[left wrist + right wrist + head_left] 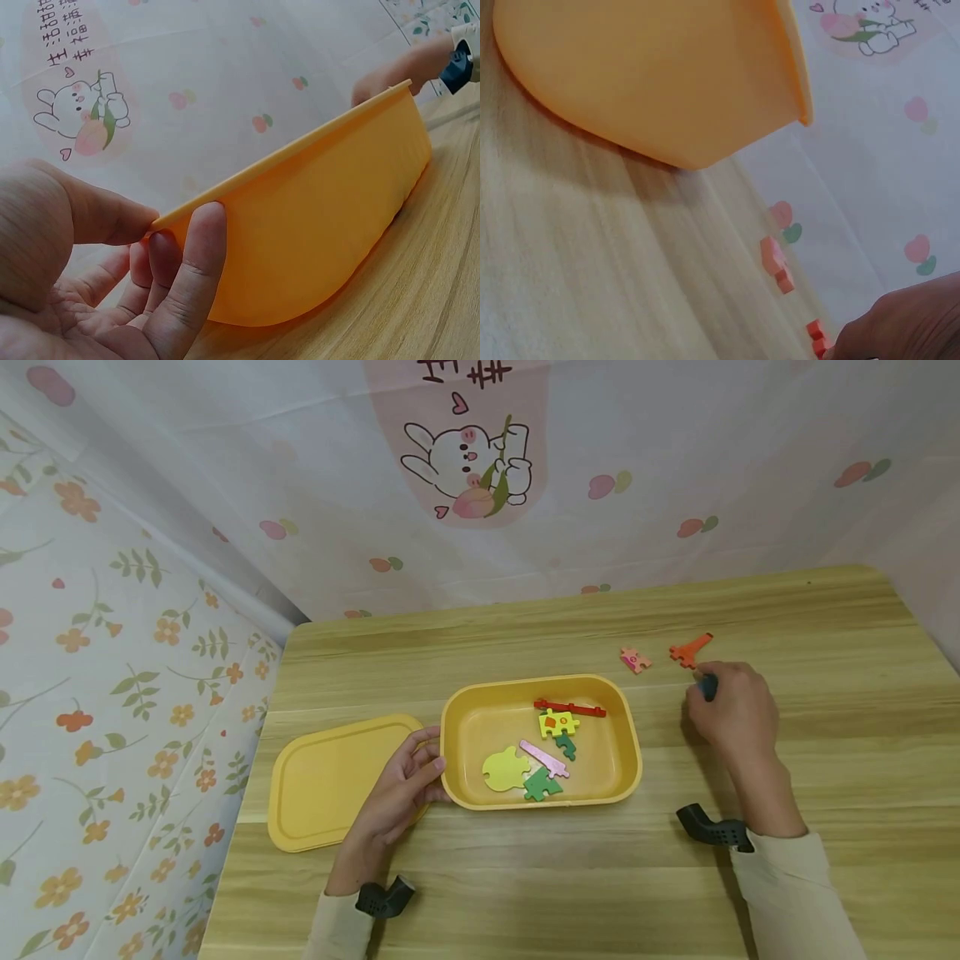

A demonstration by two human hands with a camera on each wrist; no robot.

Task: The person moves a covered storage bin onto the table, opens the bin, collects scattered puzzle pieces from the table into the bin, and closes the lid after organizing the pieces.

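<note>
Yellow box (pixel 600 768), lid (pixel 330 785) off: approx. 6 puzzle pcs (pixel 505 770) in. L hand (pixel 405 785) pinching box; R hand (pixel 738 710) gripping dk-blue pc (pixel 707 687). Remaining on tabletop (pixel 555 877): salmon pc (pixel 634 660), orange pc (pixel 690 651).

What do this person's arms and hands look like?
The left hand and right hand wear no gloves. The left sleeve and right sleeve are plain and cream-coloured. Each wrist wears a dark, bent, tube-like gadget; the left gadget has a round end, and the right gadget shows small holes.
</note>
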